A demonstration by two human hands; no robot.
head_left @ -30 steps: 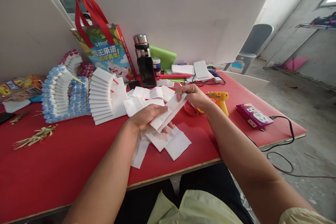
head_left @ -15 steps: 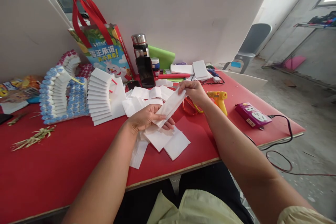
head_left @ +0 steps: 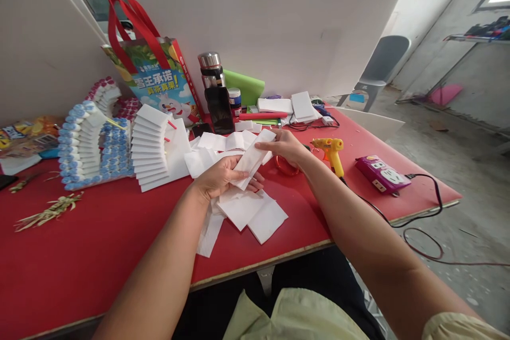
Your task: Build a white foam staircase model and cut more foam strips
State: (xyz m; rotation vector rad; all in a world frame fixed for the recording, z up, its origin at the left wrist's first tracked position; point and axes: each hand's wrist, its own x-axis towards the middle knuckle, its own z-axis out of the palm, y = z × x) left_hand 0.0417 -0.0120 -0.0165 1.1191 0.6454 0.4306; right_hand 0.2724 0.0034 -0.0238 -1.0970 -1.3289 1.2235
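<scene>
A folded strip of white tissue paper (head_left: 252,158) is held between my two hands, above the red table. My left hand (head_left: 223,176) is closed on its lower end, thumb on top and fingers beneath. At the upper end, my right hand (head_left: 285,146) pinches the strip, its thumb lying along the edge. Folded white sheets (head_left: 268,220) lie overlapping on the table just below my left hand. More white paper pieces (head_left: 213,141) are spread behind it. The yellow glue gun (head_left: 330,153) rests to the right of my right hand.
Fan-like white folded stacks (head_left: 150,149) and a blue-and-white built piece (head_left: 85,143) stand on the left. A phone (head_left: 220,110) leans on a metal flask (head_left: 211,67) beside a colourful bag (head_left: 159,82). A purple box (head_left: 380,175) with a black cable sits at right. White boards (head_left: 271,32) rise behind.
My right hand has slid slightly down and left along the tissue strip, and its thumb now lies over the paper. My left hand stays in place.
</scene>
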